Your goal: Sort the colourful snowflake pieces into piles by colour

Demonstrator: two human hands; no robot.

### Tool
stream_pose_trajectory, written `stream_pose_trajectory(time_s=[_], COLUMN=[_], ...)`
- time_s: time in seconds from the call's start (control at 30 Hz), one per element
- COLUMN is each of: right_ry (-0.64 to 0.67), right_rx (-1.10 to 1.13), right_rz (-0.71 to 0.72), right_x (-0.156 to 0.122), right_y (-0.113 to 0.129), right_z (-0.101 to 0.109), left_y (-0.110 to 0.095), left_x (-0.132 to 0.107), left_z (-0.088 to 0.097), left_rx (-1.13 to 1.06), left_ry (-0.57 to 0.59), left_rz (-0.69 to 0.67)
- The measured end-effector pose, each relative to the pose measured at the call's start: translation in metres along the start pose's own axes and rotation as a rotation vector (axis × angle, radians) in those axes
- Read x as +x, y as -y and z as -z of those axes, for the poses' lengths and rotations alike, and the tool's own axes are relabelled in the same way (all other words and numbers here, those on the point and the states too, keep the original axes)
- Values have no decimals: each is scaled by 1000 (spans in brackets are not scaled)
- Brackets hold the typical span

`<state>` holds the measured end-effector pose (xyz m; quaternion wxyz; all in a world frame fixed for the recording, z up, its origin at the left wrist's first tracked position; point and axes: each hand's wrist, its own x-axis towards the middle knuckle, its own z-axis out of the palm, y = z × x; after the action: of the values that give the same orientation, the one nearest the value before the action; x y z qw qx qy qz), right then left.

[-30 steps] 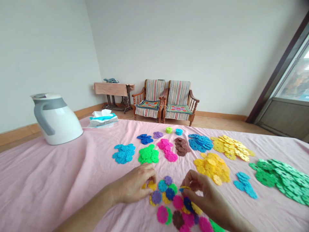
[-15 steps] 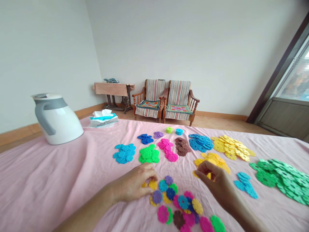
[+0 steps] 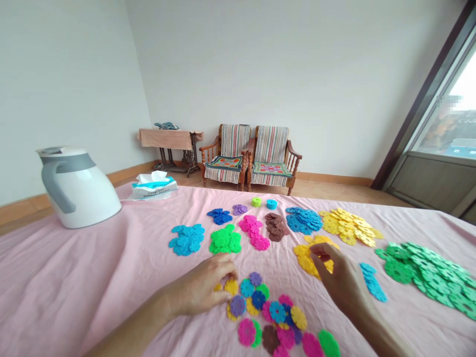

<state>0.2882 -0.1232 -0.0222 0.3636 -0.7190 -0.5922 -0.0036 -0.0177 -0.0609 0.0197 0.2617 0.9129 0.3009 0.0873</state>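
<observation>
Low in the frame, hands well apart: left hand (image 3: 199,290) on a yellow plastic disc (image 3: 231,286), right hand (image 3: 340,280) at the yellow pile (image 3: 307,258) (grips hidden, can't tell).

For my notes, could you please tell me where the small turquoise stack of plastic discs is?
In the head view, the turquoise disc stack sits far up the pink sheet, right of the lime-green stack.

Right hand (image 3: 344,283) covers part of the yellow plastic discs (image 3: 305,259) at 4 o'clock, grip unclear; window view (image 3: 451,124) at 2 o'clock blurred.
</observation>
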Motion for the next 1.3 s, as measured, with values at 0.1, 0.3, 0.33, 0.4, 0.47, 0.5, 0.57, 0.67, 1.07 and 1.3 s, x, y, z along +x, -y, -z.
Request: stream_pose_trajectory(time_s=[0.1,0.3,0.33,0.4,0.47,0.5,0.57,0.67,1.07,1.3], right_ry=[55,102,116,155,190,206,229,278,328,164], right_rx=[59,150,162,185,214,230,265,332,384,-30], right_rz=[60,148,158,172,176,176,176,174,153,-10], right_x=[-7,-24,-26,-30,-33,-34,-35,-36,-31,2], right_y=[14,38,40,45,49,51,56,66,78,2], right_z=[-10,-26,-27,-29,-31,-32,-31,-27,-11,5], left_y=[2,2,1,1,0,-1,-4,-9,-21,-1], left_x=[0,1,1,2,3,4,6,10,9,10], left_z=[-1,0,0,0,-1,-2,-6,-15,-28,-10], left_rx=[1,-23,-43,-99,-156,-185,-251,-385,-404,-275], left_ry=[-17,-32,-29,-28,-74,-118,-217,-312,-352,-486], left_rz=[24,35,43,50,42,36,27,20,-90,26])
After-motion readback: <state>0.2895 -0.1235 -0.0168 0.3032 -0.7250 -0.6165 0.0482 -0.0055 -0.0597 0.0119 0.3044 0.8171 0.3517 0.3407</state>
